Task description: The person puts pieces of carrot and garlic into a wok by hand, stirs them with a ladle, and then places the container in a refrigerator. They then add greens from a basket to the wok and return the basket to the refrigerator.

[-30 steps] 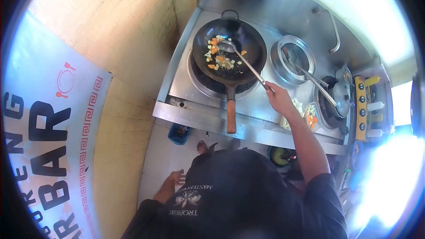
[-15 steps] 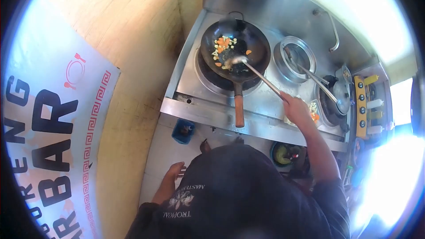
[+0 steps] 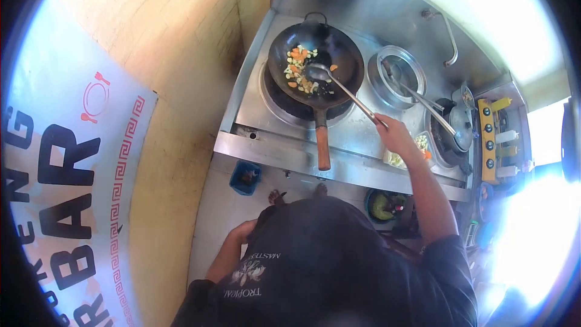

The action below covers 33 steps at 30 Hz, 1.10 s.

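Observation:
My right hand (image 3: 394, 134) is closed round the handle of a long metal ladle (image 3: 357, 100). The ladle's bowl rests inside a black wok (image 3: 348, 54), just right of chopped vegetables (image 3: 298, 68), orange and pale pieces. The wok sits on the left burner, its wooden handle (image 3: 324, 148) pointing towards me, with no hand on it. My left hand (image 3: 245, 230) is low beside the front of my dark shirt; its fingers are hidden behind the shirt.
Right of the wok stands a round metal pot (image 3: 397, 77) with utensils leaning out. A tray of cut vegetables (image 3: 421, 143) lies at the stove's front edge (image 3: 272, 152). Farther right are a lidded pan (image 3: 461, 128) and a yellow rack (image 3: 487, 139) with bottles. Below are blue bins (image 3: 245, 177).
The ladle's bowl has turned and shifted slightly up and left within the wok, and more vegetables lie spread below it. My left hand has moved in against the shirt, its fingers now hidden.

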Available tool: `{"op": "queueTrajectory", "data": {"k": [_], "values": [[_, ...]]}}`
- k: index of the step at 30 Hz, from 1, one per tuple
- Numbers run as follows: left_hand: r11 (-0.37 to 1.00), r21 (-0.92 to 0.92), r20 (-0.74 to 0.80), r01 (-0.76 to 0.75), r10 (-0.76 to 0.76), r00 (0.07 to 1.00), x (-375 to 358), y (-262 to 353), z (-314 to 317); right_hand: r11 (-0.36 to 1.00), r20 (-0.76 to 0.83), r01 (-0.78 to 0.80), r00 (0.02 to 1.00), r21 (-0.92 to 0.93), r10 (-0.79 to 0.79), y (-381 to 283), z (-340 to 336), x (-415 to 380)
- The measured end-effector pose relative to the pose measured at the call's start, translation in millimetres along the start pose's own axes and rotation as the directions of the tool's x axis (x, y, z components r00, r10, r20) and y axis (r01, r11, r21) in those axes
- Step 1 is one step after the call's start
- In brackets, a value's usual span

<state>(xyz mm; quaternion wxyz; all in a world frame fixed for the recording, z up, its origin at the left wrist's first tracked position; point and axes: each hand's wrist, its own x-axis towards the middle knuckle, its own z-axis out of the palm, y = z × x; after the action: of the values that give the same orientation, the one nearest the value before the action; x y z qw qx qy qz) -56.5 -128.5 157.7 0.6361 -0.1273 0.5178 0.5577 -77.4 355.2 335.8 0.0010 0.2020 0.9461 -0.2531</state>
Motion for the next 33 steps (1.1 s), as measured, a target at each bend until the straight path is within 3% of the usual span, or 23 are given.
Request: {"op": "queueTrajectory", "data": {"k": [1, 3, 6, 8, 10, 11, 14, 16, 19, 23, 25, 28, 30, 31, 33], "values": [[0.957, -0.177, 0.023, 0.230, -0.229, 0.973, 50, -35, -39, 0.999, 0.009, -0.029, 1.000, 0.021, 0.029, -15, 7, 9], [0.962, -0.159, -0.001, 0.222, -0.225, 0.974, 62, -37, -44, 0.997, 0.014, -0.057, 0.998, 0.043, 0.056, -29, 10, 12], [0.964, -0.166, -0.016, 0.209, -0.215, 0.977, 61, -29, -35, 0.995, 0.061, -0.001, 0.998, -0.096, 0.007, -45, -6, -4], [0.959, -0.197, 0.004, 0.202, -0.205, 0.979, 71, -38, -30, 0.963, 0.112, -0.083, 0.987, -0.258, 0.115, -53, -28, -18], [0.984, -0.175, 0.005, 0.046, -0.046, 0.999, 110, -72, -40, 0.977, 0.074, -0.048, 0.995, -0.207, 0.064, -32, -29, -20], [0.983, -0.179, 0.008, 0.041, -0.040, 0.999, 123, -71, -42, 0.988, 0.029, -0.006, 1.000, -0.152, 0.011, -24, -31, -19], [0.998, -0.062, -0.123, -0.019, 0.011, 0.992, 139, -46, -32, 0.999, 0.028, -0.046, 0.999, -0.002, 0.046, -22, -41, -41], [0.954, -0.299, -0.239, -0.016, -0.059, 0.969, 133, 6, -5, 0.995, 0.079, -0.069, 0.994, -0.071, 0.075, -28, -38, -46], [0.932, -0.362, -0.111, -0.005, -0.037, 0.993, 178, 34, -6, 0.977, 0.102, -0.130, 0.984, -0.170, 0.148, -37, -12, -27], [0.920, -0.388, -0.029, 0.052, -0.069, 0.997, 229, 45, -4, 0.985, -0.048, -0.057, 0.998, -0.165, 0.050, -35, 25, 31], [0.905, -0.401, -0.001, 0.143, -0.157, 0.988, 241, 37, -5, 0.990, -0.098, -0.053, 0.994, -0.133, 0.040, -33, 30, 39], [0.854, -0.476, 0.109, 0.211, -0.180, 0.978, 249, 26, -11, 0.988, -0.004, -0.077, 0.997, -0.137, 0.077, -39, 15, 27], [0.861, -0.449, 0.138, 0.238, -0.197, 0.971, 256, 19, -18, 0.924, 0.152, -0.124, 0.970, -0.362, 0.190, -58, -12, 4], [0.870, -0.424, 0.158, 0.251, -0.201, 0.967, 256, 19, -19, 0.923, 0.160, -0.124, 0.968, -0.364, 0.194, -44, -13, 0], [0.894, -0.376, 0.146, 0.242, -0.201, 0.969, 248, 25, -21, 0.986, 0.104, -0.116, 0.986, -0.116, 0.129, -13, -12, 1]]}}
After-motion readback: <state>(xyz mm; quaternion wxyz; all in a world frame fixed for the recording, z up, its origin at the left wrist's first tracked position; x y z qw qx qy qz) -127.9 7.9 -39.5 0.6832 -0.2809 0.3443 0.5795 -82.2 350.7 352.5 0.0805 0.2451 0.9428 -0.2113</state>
